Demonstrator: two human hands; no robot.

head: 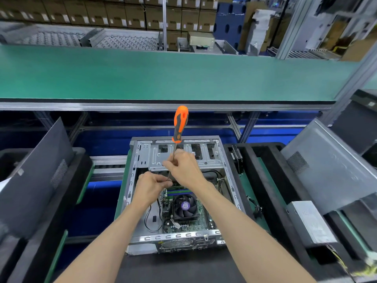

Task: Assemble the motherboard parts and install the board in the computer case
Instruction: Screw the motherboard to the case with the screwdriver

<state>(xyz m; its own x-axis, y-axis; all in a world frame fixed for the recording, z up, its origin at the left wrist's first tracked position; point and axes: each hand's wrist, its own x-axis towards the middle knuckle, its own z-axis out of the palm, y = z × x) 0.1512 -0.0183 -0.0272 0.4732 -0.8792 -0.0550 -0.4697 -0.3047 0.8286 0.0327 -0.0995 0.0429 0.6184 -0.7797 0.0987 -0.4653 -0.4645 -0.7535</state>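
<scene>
Open computer case (179, 240), motherboard (201, 218) with fan inside, right hand (183, 168) pinching orange screwdriver (179, 123) shaft, left hand (150, 186) pinching its tip

A long green shelf (163, 76) with a metal front edge runs across the middle of the view. Behind it, at the far side, stand stacked brown cardboard boxes (114, 14) and roller racks (126, 40). To the far right are blue containers (228, 23) and an aluminium post (293, 27). Under the shelf a blue surface (106, 137) shows. Dark panels (36, 170), perhaps case covers, lean at the left and right.
</scene>
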